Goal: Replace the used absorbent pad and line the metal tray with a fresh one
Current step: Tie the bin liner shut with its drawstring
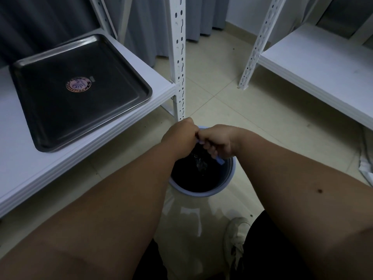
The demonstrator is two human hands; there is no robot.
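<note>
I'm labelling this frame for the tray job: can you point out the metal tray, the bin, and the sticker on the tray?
metal tray (50, 122): head view, bare floor of the tray.
bin (201, 193): head view, near rim.
sticker (78, 84): head view, its centre.
</note>
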